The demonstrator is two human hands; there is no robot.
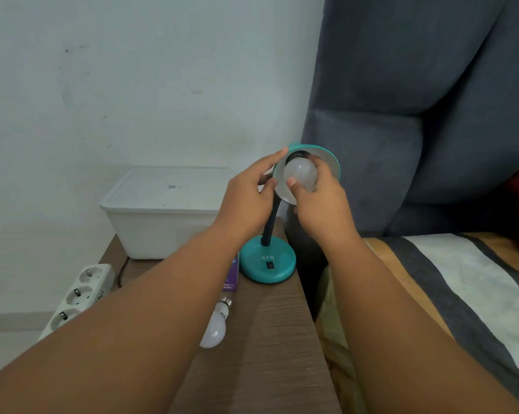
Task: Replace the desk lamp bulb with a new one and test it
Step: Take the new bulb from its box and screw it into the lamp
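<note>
A teal desk lamp stands on a wooden side table, its round base [267,261] near the table's right edge and its black gooseneck rising to a teal shade [331,162] tilted toward me. My left hand [246,201] grips the shade's left rim. My right hand [321,201] wraps its fingers around a frosted white bulb [300,171] that sits in the shade's socket. A second white bulb [215,327] lies on its side on the table [270,339], screw cap pointing away from me. The lamp is unlit.
A white lidded plastic box [162,210] stands at the table's back left. A white power strip [79,297] hangs off the left edge. A purple carton [233,279] lies partly under my left forearm. A grey headboard [416,115] and striped bedding [461,294] are at the right.
</note>
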